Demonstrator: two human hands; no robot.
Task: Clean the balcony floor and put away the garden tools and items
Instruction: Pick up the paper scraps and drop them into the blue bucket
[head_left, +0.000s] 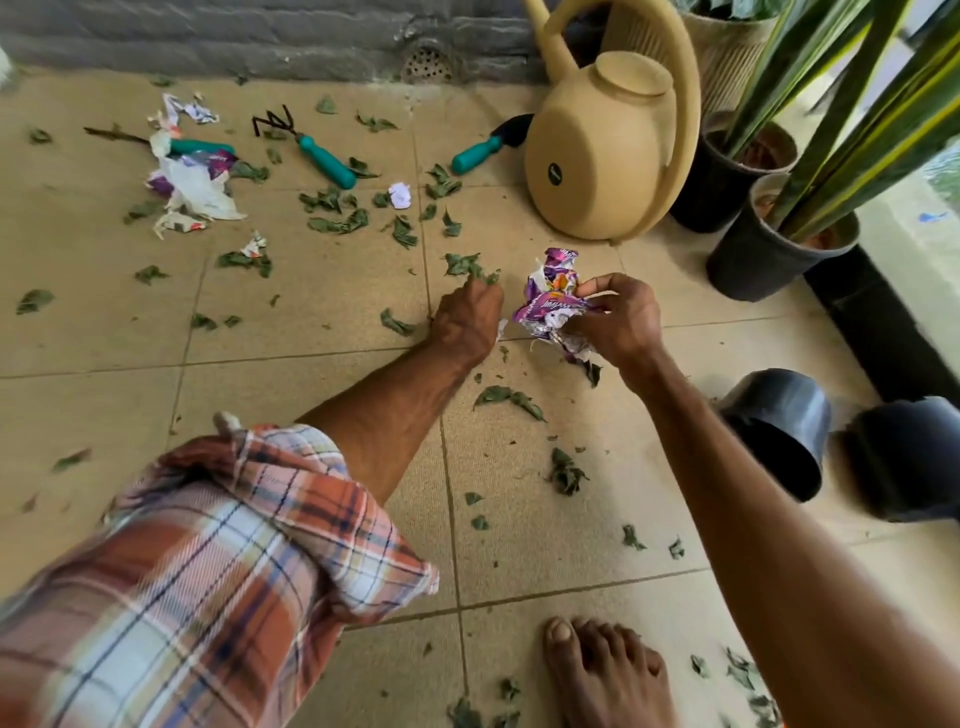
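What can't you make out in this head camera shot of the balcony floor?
Head view:
- Left hand: its back hides the fingertips, so whether it holds leaves is unclear.
- Trowel: blade mostly behind the watering can.
- Third tool: partly under torn paper, type unclear.
- Overturned black pot: cut by the right edge.

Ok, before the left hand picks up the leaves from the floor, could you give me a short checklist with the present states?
1. Right hand grips the crumpled wrapper: ok.
2. Left hand reaches the leaves in front of it: ok.
3. Left hand free of other litter: cannot tell, its fingers are hidden.
4. Bin or bag in view for the litter: not ok.
5. Hand rake and trowel put away: not ok, both lie on the floor.
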